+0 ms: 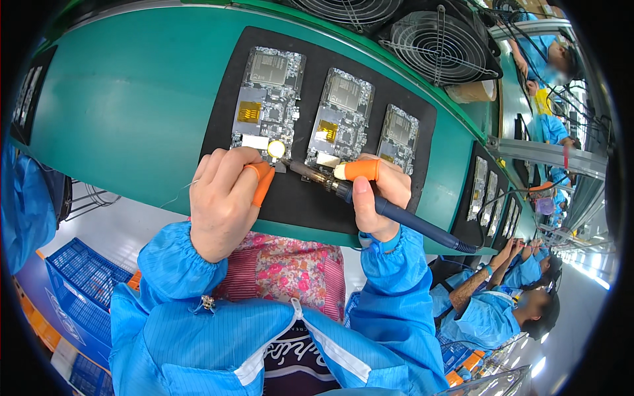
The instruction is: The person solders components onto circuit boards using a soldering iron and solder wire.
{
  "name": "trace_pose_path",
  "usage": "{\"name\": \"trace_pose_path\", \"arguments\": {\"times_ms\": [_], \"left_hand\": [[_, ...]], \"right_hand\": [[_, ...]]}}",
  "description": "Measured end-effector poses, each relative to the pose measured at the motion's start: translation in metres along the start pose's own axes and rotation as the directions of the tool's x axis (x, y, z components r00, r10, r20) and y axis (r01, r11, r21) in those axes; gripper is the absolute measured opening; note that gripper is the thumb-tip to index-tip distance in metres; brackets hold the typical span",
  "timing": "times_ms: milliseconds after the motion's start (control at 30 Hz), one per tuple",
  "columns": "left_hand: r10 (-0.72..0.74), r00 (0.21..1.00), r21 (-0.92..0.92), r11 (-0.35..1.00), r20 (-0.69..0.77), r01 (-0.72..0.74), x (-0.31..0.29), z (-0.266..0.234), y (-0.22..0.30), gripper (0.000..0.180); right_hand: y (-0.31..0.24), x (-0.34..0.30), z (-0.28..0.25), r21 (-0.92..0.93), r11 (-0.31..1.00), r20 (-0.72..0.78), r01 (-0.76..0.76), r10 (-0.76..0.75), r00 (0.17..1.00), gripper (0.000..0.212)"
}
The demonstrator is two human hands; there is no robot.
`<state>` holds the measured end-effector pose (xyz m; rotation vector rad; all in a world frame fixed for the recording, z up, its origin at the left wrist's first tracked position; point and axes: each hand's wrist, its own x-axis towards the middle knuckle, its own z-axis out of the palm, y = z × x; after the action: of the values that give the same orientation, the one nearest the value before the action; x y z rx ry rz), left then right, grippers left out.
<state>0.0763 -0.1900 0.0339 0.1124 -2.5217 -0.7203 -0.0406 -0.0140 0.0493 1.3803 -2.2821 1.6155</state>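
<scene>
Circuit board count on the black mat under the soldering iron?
3: left board at the left hand, middle board beyond the soldering iron, right board beyond the right hand. A hidden fourth looks unlikely.

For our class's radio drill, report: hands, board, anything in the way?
Right hand gripping iron, aimed at near end of left board of central three. Left hand at that end, grip unclear. It hides part of board.
</scene>
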Motion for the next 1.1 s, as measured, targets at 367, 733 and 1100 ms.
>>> {"name": "trace_pose_path", "arguments": {"times_ms": [367,733,1100], "left_hand": [[-0.206,0.978,-0.204,0.956,0.04,0.21,-0.005,-0.02,-0.004,0.03],[-0.149,0.985,-0.116,0.981,0.082,0.158,-0.01,-0.026,-0.004,0.021],[-0.147,0.988,-0.126,0.98,0.047,0.151,-0.009,-0.02,-0.008,0.021]], "right_hand": [[0.001,-0.003,-0.001,0.04,0.999,-0.11,-0.003,0.007,0.994,0.011],[-0.002,-0.005,-0.001,0.034,0.999,-0.07,-0.022,0.025,0.997,0.011],[-0.002,0.003,0.005,0.021,1.0,0.021,0.023,-0.024,0.999,0.007]]}}
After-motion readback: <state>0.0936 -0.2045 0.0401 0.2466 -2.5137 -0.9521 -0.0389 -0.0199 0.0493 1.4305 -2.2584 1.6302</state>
